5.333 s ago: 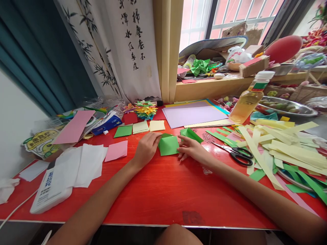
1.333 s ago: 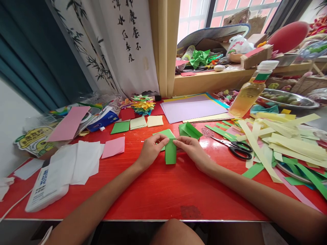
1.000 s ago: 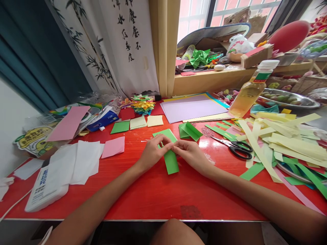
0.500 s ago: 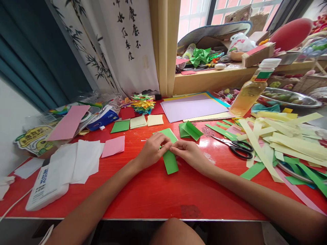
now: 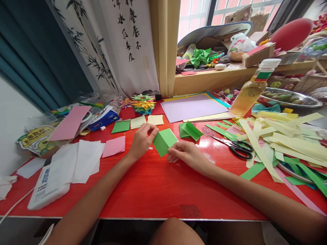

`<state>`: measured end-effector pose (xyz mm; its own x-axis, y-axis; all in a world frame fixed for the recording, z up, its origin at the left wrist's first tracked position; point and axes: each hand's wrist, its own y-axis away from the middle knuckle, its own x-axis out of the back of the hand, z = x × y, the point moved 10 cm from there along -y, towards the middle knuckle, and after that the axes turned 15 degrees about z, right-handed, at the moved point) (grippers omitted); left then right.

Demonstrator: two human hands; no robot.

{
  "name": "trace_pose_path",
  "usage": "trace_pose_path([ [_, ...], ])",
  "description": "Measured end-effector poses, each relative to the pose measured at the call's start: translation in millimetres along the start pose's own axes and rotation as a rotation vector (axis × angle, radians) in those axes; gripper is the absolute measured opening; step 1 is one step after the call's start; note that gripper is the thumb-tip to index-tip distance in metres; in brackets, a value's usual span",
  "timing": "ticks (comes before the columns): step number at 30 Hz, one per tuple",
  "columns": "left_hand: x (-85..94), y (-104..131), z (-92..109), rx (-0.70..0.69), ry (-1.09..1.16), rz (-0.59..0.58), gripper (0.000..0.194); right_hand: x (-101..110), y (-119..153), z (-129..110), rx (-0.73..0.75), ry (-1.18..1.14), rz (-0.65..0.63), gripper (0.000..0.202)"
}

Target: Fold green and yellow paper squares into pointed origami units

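Observation:
Between my hands is a green paper square (image 5: 165, 141) with a crease across it, raised over the red table. My left hand (image 5: 143, 137) pinches its upper left edge with thumb and fingers. At its lower right corner, my right hand (image 5: 182, 152) grips the paper between thumb and curled fingers. A pale edge shows along the square's right side. Just beyond my right hand lie folded green papers (image 5: 190, 130). Farther right rest black-handled scissors (image 5: 238, 148). Beyond my left hand are a flat green square (image 5: 121, 127) and pale yellow squares (image 5: 155, 119).
A pink paper stack (image 5: 113, 146) and white tissues (image 5: 88, 156) lie left. Lilac sheets (image 5: 194, 107) and a folded-paper bundle (image 5: 143, 103) stand at the back. On the right are a tilted-looking bottle (image 5: 249, 92), a metal bowl (image 5: 310, 102) and heaped paper strips (image 5: 296, 144).
The green paper, earlier a long strip shape under both hands, now shows as a creased square. My left hand has moved left and my hands are farther apart.

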<state>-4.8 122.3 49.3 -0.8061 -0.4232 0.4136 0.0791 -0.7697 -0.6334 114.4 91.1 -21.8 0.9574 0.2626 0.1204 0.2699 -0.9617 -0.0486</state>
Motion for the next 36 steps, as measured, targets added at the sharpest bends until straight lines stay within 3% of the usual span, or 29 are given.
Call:
trace_pose_path([
  [7,11.2,-7.7,-40.8,0.224,0.099,0.130,0.024,-6.7,1.1,1.3,0.036,-0.016,-0.052,0.026],
  [10,-2.4,-2.0,-47.6,0.309,0.173,0.059,0.027,-4.0,-1.6,0.1,0.004,-0.070,-0.024,0.024],
  [13,-20.1,6.5,-40.3,0.335,0.227,-0.073,0.028,3.7,-4.8,3.4,-0.099,-0.180,0.054,0.026],
  [17,-34.7,14.7,-30.0,0.301,0.192,-0.231,0.032,7.6,-7.2,4.6,-0.117,-0.253,0.072,0.024],
  [22,-38.1,15.4,-30.3,0.130,-0.011,-0.290,0.035,41.0,-14.5,2.4,-0.056,-0.626,0.321,0.023],
  [24,-44.3,19.6,-30.0,0.053,-0.077,-0.349,0.040,44.5,-16.0,2.4,-0.071,-0.722,0.336,0.026],
  [29,-54.5,30.4,-28.7,-0.068,-0.189,-0.455,0.067,17.7,-11.8,0.2,-0.175,-0.711,0.099,0.041],
  [36,-50.3,28.2,-27.9,-0.123,-0.248,-0.473,0.056,-25.4,11.2,-8.4,-0.114,-0.329,-0.284,0.028],
])
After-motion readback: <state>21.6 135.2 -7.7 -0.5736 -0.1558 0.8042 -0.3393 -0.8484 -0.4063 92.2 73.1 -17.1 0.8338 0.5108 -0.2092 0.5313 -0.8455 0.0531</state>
